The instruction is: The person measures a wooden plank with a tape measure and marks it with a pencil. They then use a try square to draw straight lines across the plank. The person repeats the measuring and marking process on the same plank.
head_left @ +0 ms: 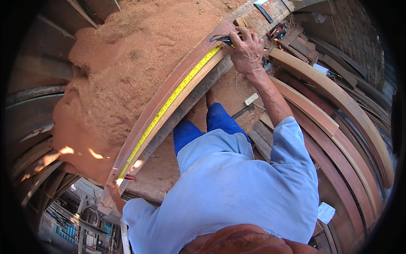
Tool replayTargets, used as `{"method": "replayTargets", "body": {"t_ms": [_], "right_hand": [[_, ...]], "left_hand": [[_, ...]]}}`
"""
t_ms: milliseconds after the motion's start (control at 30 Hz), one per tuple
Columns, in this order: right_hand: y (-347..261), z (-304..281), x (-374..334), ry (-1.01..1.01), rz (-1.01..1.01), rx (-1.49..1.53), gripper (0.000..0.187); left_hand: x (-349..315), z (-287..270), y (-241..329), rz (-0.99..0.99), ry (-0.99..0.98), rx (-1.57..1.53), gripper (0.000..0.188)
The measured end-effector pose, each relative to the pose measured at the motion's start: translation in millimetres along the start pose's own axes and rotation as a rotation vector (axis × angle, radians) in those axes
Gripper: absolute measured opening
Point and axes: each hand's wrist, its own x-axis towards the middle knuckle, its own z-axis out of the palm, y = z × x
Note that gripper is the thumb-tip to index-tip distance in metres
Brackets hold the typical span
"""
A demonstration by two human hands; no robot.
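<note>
A yellow tape measure blade (158, 115) stretches along a long reddish-brown wooden board (146, 108). At the far end of the blade, my right hand (247, 51) is closed round the dark tape measure case (228, 40), with a black cord looping from it. The case is partly hidden by my fingers. My left hand (114, 191), small at the lower left, pinches the near end of the blade against the board. A small red object (130, 178) lies beside that hand; its kind is unclear. The board rests on a worn timber bench (182, 103).
A big heap of sawdust (122, 72) lies beyond the bench. Long planks (338, 122) are stacked on the right. A try square (264, 11), a red-and-black tool (277, 31) and wood offcuts (302, 44) sit at the far right. A white power strip (251, 99) lies below.
</note>
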Motion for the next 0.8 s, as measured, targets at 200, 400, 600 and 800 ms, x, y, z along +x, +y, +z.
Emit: {"method": "replayTargets", "body": {"t_ms": [200, 400, 600, 800], "right_hand": [[-1, -2, 0, -0.008, 0.015, -0.003, 0.045], [-4, -3, -2, -0.04, 0.044, -0.003, 0.045], [-10, -7, -5, -0.139, 0.102, -0.069, 0.043], [-21, -14, 6, -0.336, 0.145, -0.067, 0.04]], "left_hand": [[5, 1, 1, 0.012, -0.002, 0.038, 0.045], [5, -6, -8, 0.063, 0.021, 0.154, 0.046], [-11, 9, 13, -0.044, -0.023, -0.169, 0.047], [-7, -9, -35, 0.282, 0.117, -0.199, 0.045]]}}
